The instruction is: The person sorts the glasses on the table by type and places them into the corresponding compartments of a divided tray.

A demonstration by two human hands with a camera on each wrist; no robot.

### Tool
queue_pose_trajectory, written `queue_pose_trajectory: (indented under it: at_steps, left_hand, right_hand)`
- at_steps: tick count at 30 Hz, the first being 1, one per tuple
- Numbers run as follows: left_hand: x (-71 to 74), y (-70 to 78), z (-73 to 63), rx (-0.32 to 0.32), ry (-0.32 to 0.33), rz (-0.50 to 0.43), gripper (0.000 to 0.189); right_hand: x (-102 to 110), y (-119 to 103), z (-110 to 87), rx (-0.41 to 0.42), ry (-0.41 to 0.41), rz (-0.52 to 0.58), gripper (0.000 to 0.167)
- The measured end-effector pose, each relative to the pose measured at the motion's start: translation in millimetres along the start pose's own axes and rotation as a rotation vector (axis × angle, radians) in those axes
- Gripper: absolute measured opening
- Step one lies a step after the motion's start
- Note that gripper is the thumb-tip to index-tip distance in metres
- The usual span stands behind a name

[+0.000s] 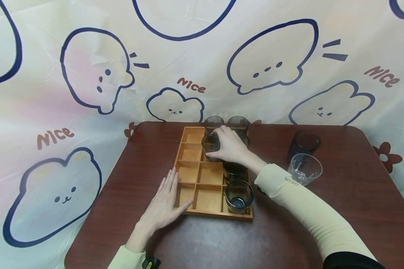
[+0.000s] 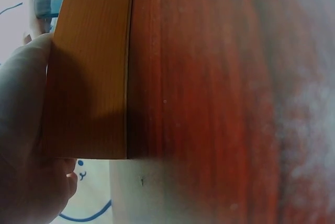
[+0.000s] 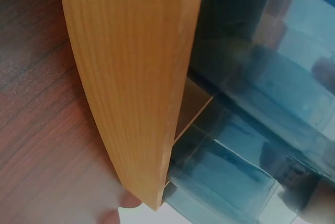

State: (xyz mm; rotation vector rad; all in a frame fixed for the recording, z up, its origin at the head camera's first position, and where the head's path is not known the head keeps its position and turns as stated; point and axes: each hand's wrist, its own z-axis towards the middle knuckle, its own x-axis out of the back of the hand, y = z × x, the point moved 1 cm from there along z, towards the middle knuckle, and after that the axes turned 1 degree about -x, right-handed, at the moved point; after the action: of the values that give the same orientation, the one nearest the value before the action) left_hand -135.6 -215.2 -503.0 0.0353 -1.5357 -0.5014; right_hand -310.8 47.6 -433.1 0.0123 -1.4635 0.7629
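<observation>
A wooden compartment tray point(image 1: 218, 214) lies on the table. My right hand point(image 1: 233, 147) grips a dark tinted drinking glass point(image 1: 208, 146) over the middle column, towards the back; whether its base touches the tray is hidden. My left hand point(image 1: 161, 203) rests against the tray's left side with straight fingers, its thumb over the front left corner. Two tinted glasses stand at the back, one of them a back-right glass point(image 1: 238, 122). Down the right column are a near glass point(image 1: 239, 196), a glass behind it point(image 1: 235, 171), and another partly hidden by my right hand.
Right of the tray, a dark glass point(image 1: 303, 144) and a clear glass point(image 1: 305, 170) stand on the brown table point(image 1: 350, 194), close to my right forearm. A patterned cloth point(image 1: 188, 56) hangs behind the table. Several left and middle compartments show bare wood.
</observation>
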Motion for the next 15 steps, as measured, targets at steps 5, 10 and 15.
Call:
queue_pose_trajectory:
  at_steps: [5, 10, 15]
  left_hand:
    - [0.0, -0.1, -0.7, -0.005, 0.001, 0.003, 0.11]
    - [0.5, 0.3, 0.1, 0.0, -0.002, 0.002, 0.11]
    - [1.0, 0.4, -0.1, 0.0, -0.002, 0.001, 0.11]
  right_hand:
    - [-1.1, -0.9, 0.7, 0.011, 0.012, 0.001, 0.088]
    - [-0.2, -0.9, -0.5, 0.02, 0.023, 0.012, 0.087]
    - [1.0, -2.0, -2.7, 0.038, 0.046, 0.042, 0.081]
